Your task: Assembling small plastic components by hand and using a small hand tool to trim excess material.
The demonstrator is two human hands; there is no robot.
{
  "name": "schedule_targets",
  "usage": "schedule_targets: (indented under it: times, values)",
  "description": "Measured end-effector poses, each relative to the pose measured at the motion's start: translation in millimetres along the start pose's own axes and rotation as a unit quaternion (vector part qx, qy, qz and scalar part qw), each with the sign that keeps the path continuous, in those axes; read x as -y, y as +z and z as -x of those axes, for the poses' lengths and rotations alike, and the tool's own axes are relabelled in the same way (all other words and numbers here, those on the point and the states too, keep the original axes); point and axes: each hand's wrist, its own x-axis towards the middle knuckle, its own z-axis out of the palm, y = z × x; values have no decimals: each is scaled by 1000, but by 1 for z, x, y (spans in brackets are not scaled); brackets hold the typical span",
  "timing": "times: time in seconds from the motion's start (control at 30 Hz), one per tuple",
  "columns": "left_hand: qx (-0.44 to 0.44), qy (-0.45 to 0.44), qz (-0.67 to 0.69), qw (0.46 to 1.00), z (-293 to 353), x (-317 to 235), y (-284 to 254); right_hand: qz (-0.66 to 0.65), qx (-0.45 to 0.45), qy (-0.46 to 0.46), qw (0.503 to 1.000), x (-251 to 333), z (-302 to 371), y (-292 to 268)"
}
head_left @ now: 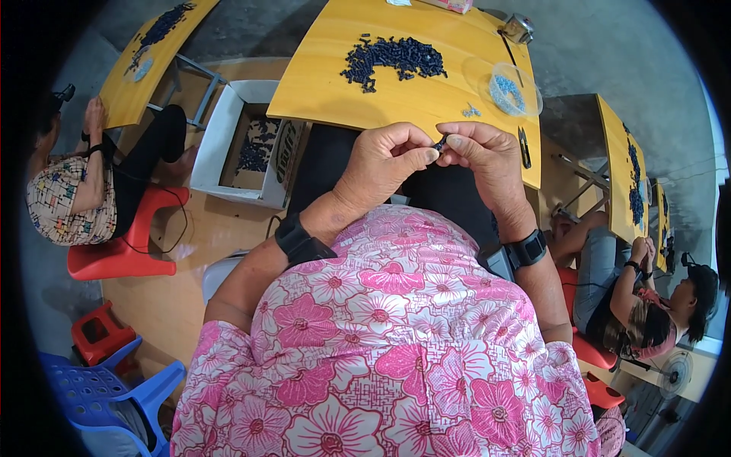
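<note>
Between the fingertips of both hands is a small dark piece [439, 145], much like those heaped on the table; its exact kind is too small to make out. My left hand [388, 161] pinches it from one side with thumb and forefinger. From the other side my right hand [484, 156] grips it the same way. Both hands are in front of the near edge of the yellow table [320, 84]. Farther back lies a pile of small dark tubular pieces [396, 59]. A few light-blue bits [471, 111] lie beyond my right hand.
A clear round tub [506, 90] of light-blue bits stands at the table's right, near black snips [524, 146] and a metal can [518, 29]. On the floor to the left, a white box [217, 145] holds more dark pieces. People sit at tables on both sides.
</note>
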Motion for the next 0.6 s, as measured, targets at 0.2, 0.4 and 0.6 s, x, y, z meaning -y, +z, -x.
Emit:
schedule_targets:
  times: [0.2, 0.4, 0.6]
  values:
    - [2, -1, -11, 1000, 1, -1, 0, 27, 5, 0, 1000, 2, 1, 1]
    - [5, 3, -20, 1000, -1, 3, 0, 107, 4, -73, 992, -1, -1, 0]
    - [9, -2, -23, 1000, -1, 3, -1, 124, 8, -109, 986, -3, 0, 1]
